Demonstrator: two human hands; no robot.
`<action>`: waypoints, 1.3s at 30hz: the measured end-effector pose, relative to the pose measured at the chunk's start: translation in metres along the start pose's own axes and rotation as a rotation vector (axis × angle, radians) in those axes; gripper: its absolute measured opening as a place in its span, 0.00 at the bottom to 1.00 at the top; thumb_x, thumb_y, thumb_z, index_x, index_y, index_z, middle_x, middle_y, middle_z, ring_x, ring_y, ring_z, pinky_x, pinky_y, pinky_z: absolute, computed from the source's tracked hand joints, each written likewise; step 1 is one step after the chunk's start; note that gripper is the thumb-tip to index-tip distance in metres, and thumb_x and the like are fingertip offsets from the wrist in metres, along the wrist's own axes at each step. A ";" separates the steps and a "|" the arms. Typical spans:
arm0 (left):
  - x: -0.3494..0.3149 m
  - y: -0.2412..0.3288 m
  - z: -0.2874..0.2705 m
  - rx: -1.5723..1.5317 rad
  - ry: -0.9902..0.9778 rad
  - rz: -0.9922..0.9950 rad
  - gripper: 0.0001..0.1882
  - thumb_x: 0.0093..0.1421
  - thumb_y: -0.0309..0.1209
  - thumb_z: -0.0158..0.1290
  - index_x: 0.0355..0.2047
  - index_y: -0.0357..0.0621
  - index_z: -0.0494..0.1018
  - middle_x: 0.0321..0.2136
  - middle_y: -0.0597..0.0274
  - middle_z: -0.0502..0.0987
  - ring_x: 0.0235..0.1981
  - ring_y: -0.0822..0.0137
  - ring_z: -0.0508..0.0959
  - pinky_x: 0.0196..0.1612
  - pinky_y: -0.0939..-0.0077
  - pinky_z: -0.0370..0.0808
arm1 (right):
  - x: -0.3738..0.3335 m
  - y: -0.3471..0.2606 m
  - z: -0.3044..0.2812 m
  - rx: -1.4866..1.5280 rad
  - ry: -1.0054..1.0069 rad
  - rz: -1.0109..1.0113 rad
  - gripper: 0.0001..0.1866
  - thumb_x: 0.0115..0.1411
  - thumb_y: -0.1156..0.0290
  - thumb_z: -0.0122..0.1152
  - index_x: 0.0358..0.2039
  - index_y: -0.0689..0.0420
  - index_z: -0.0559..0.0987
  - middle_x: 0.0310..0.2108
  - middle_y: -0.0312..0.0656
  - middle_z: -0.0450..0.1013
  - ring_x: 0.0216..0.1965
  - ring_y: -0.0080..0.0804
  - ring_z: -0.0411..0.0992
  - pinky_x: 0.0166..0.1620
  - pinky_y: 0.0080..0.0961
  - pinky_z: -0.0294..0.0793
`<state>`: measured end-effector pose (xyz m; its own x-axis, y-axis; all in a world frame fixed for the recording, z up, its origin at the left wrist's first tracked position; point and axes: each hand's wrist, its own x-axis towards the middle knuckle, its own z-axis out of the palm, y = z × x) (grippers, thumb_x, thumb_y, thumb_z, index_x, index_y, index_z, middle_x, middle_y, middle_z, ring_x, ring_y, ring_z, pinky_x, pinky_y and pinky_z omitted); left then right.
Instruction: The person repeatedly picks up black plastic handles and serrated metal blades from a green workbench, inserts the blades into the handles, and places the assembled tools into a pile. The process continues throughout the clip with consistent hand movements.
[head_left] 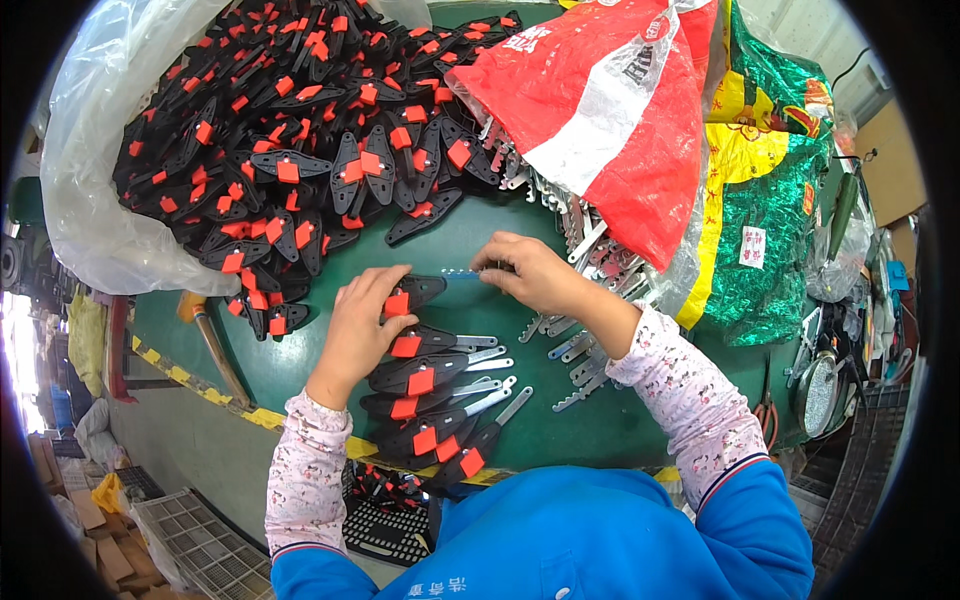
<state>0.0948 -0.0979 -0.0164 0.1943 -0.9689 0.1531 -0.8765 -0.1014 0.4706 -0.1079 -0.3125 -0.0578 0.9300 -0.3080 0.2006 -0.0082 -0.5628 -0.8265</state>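
Over the green table, my left hand (358,318) is closed on a black plastic bracket (428,290) with a red tab. My right hand (540,274) pinches a thin notched metal strip (461,274), whose left end meets the bracket's right end. Whether the strip sits inside the bracket cannot be made out. Just below my left hand, several similar brackets (420,360) lie in an overlapping column toward my body, with metal strips (487,402) sticking out to their right. Loose notched strips (580,372) lie scattered beneath and beside my right forearm.
A large heap of black brackets (285,170) spills from a clear plastic bag (90,200) at the far left. Red-and-white (640,130) and green-and-yellow (765,270) sacks stand far right. A hammer (222,355) lies near the left table edge; scissors (767,415) lie at right.
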 end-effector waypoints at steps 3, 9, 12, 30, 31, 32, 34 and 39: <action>-0.002 0.002 0.000 0.109 0.039 0.033 0.36 0.53 0.30 0.71 0.63 0.45 0.73 0.53 0.56 0.77 0.52 0.51 0.76 0.56 0.58 0.70 | 0.002 -0.009 -0.002 -0.032 -0.023 0.020 0.09 0.66 0.73 0.65 0.44 0.61 0.84 0.40 0.50 0.76 0.45 0.51 0.76 0.49 0.41 0.76; 0.000 0.005 -0.001 0.154 0.076 0.068 0.36 0.52 0.30 0.71 0.63 0.45 0.73 0.52 0.57 0.77 0.51 0.52 0.77 0.54 0.59 0.70 | 0.004 -0.017 -0.012 -0.046 -0.060 0.091 0.09 0.64 0.73 0.66 0.43 0.62 0.84 0.38 0.50 0.76 0.44 0.51 0.77 0.48 0.40 0.76; -0.001 0.001 0.000 0.140 0.075 0.062 0.36 0.52 0.30 0.71 0.62 0.45 0.73 0.52 0.58 0.78 0.51 0.53 0.77 0.54 0.59 0.71 | 0.005 -0.029 -0.020 -0.028 -0.142 0.175 0.10 0.63 0.72 0.66 0.43 0.62 0.84 0.41 0.53 0.78 0.45 0.54 0.78 0.50 0.43 0.77; 0.032 0.023 0.001 0.088 0.028 0.196 0.32 0.54 0.38 0.71 0.58 0.45 0.75 0.43 0.56 0.77 0.43 0.50 0.79 0.48 0.57 0.77 | 0.000 -0.026 0.003 -0.206 0.044 0.068 0.13 0.63 0.64 0.71 0.41 0.61 0.85 0.30 0.54 0.81 0.35 0.58 0.80 0.40 0.47 0.78; 0.033 0.022 0.001 0.070 0.022 0.186 0.32 0.55 0.40 0.71 0.58 0.45 0.75 0.42 0.56 0.76 0.42 0.50 0.79 0.47 0.57 0.77 | 0.003 -0.027 0.001 -0.149 0.021 0.086 0.13 0.63 0.64 0.71 0.42 0.61 0.85 0.30 0.54 0.81 0.35 0.57 0.80 0.40 0.46 0.77; 0.031 0.021 0.003 0.104 0.000 0.156 0.33 0.55 0.42 0.70 0.58 0.45 0.75 0.41 0.56 0.75 0.42 0.50 0.79 0.46 0.57 0.77 | 0.007 -0.029 -0.001 -0.093 -0.002 0.104 0.13 0.64 0.64 0.71 0.43 0.61 0.85 0.30 0.55 0.81 0.34 0.57 0.80 0.39 0.45 0.77; 0.027 0.019 0.008 0.167 -0.047 0.101 0.34 0.56 0.47 0.70 0.58 0.46 0.75 0.39 0.56 0.74 0.41 0.50 0.79 0.44 0.57 0.78 | 0.011 -0.032 -0.003 -0.033 -0.040 0.125 0.14 0.65 0.63 0.70 0.44 0.61 0.85 0.31 0.56 0.81 0.36 0.57 0.80 0.40 0.46 0.78; 0.028 0.021 -0.004 0.258 -0.029 0.118 0.34 0.57 0.50 0.67 0.59 0.47 0.74 0.40 0.56 0.72 0.39 0.51 0.78 0.42 0.59 0.77 | 0.016 -0.035 -0.004 0.054 -0.075 0.093 0.15 0.70 0.63 0.65 0.50 0.60 0.80 0.30 0.55 0.80 0.34 0.59 0.79 0.39 0.46 0.76</action>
<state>0.0838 -0.1265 0.0009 0.0747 -0.9832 0.1667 -0.9762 -0.0380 0.2134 -0.0941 -0.3012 -0.0233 0.9512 -0.2971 0.0837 -0.0775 -0.4923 -0.8670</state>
